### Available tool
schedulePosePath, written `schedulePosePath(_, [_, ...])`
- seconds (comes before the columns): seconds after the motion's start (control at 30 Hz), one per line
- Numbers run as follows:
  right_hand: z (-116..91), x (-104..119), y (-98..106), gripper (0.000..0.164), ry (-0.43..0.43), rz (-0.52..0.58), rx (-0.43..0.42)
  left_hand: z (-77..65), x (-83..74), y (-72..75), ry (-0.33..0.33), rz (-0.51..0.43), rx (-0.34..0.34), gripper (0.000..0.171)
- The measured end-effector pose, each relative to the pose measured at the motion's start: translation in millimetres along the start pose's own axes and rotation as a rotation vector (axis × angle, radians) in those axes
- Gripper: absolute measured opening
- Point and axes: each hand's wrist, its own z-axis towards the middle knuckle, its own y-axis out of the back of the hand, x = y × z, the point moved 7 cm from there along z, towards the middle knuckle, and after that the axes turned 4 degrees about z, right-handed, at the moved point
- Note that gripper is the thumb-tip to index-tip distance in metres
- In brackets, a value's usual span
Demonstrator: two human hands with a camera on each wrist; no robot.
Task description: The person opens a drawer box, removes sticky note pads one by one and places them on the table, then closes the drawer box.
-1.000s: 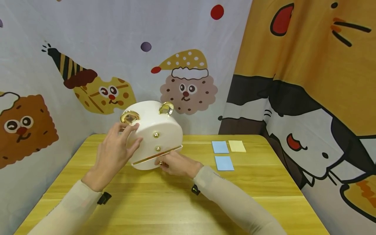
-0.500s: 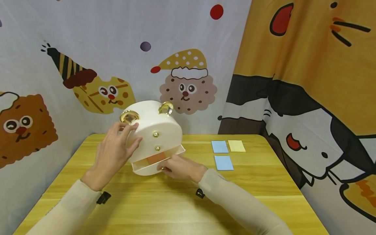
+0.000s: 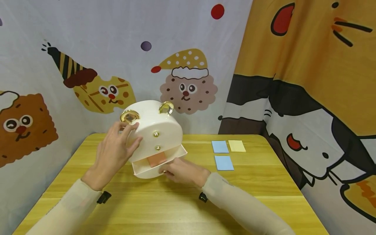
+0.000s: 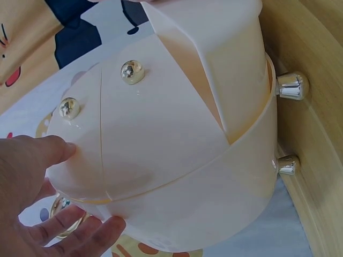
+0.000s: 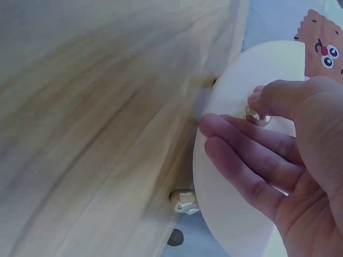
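Note:
A white rounded drawer box [image 3: 168, 132] with gold ear-shaped loops and gold knobs stands on the table. Its bottom drawer [image 3: 145, 172] is pulled out and holds an orange, flat, square piece [image 3: 157, 159]. My left hand [image 3: 113, 151] rests against the box's upper left edge; in the left wrist view its thumb lies on the front and its spread fingers touch the curved side. At the bottom drawer, my right hand [image 3: 185, 171] pinches the gold knob [image 5: 256, 115] between thumb and index finger, the other fingers extended along the drawer front.
Two blue paper squares [image 3: 220, 147] and a yellow one [image 3: 237, 146] lie on the wooden table [image 3: 164, 209], right of the box. Close behind the box hangs a printed cartoon curtain [image 3: 188, 32]. Short gold feet [image 4: 292, 85] stick out under the box.
My right hand has drawn the bottom drawer out toward me and slightly right, which brings the orange piece inside into view. My left hand has stayed in place on the box.

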Motion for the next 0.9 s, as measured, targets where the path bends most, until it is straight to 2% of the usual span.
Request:
schedulePosePath(0.17, [-5.6,4.4,0.5,0.022,0.016,-0.061,-0.035,-0.5,-0.5,0.2,-0.006,0.0,-0.002,0.051])
schedulePosePath(0.37, [-11.9,9.7,1.0,0.023,0.005,-0.113,-0.029,-0.5,-1.0,0.5,-0.004,-0.003,0.002,0.051])
schedulePosePath(0.6, [-19.0,16.7,0.6,0.023,0.011,-0.099,-0.029,-0.6,-0.8,0.5,-0.001,0.001,0.008,0.051])
schedulePosePath(0.9, [-27.4,22.2,3.4,0.022,0.014,-0.162,-0.03,0.1,-0.5,1.8,0.005,-0.002,0.007,0.051])
